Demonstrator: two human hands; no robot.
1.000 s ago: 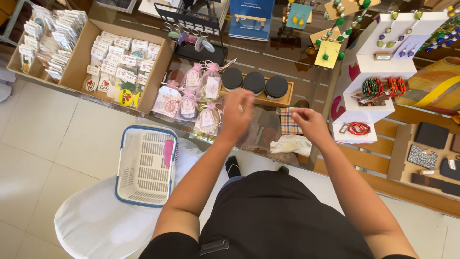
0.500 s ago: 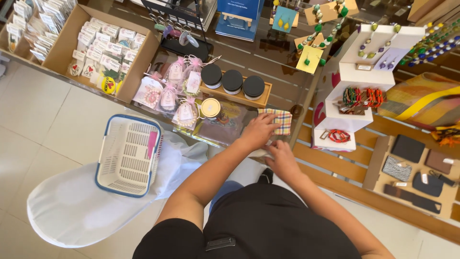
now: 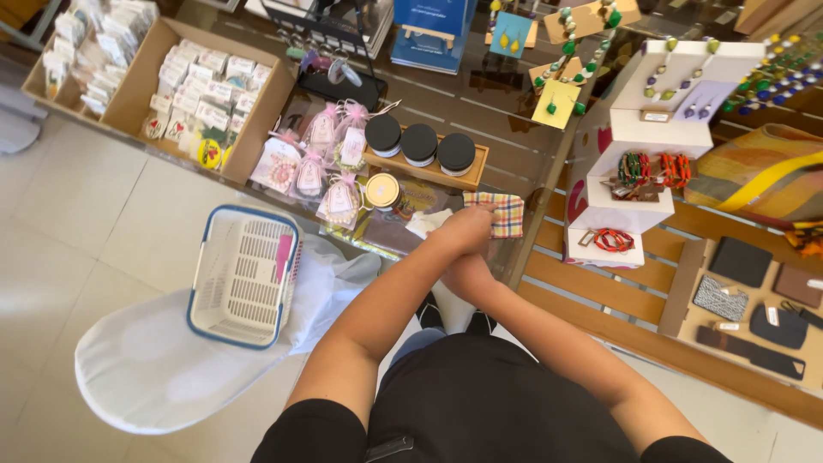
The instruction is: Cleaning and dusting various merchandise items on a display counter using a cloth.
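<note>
Left hand (image 3: pixel 467 230) grips plaid cloth (image 3: pixel 500 213) on desk (image 3: pixel 514 120); right hand (image 3: pixel 465 273) beneath, grip unclear. Cloth flat; white cloth (image 3: pixel 426 222) at 9 o'clock, untouched.

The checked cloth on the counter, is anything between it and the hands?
Nothing visible is. The left hand lies right at the edge of the checked cloth; the right hand sits just under the left one.
</note>
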